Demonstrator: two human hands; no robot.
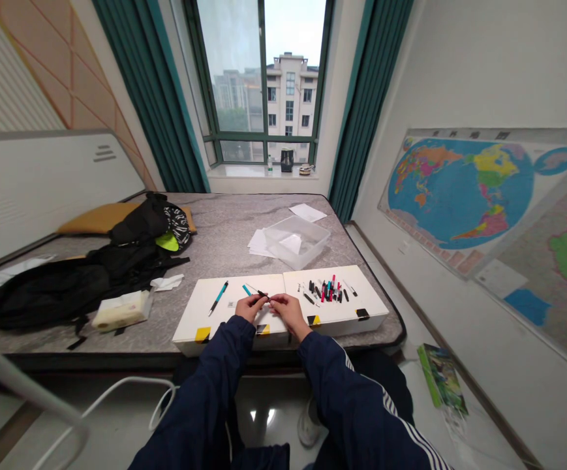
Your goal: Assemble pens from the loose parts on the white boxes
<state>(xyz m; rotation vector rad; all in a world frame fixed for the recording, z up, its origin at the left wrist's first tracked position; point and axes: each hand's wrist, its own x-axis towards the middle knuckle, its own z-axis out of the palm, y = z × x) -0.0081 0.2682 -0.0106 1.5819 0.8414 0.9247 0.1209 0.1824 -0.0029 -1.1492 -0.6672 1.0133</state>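
My left hand (248,309) is closed, its fingertips pinching a small dark pen part (263,294) over the white box. Fingertips of my right hand (287,309) meet it from the other side and also pinch the dark piece; its exact shape is partly hidden. Just beyond my left hand lies a teal pen barrel (246,290), with a thin pale stick beside it. Farther left a whole teal and black pen (218,299) rests on the box. To the right is a scatter of black, red and teal pen parts and caps (329,291).
Two white boxes (191,312) with yellow and black tape stand side by side on a grey mattress (214,228). Behind them are a clear plastic bin (283,251) and papers (258,243). A tissue pack (122,310) and black backpack (62,287) lie left.
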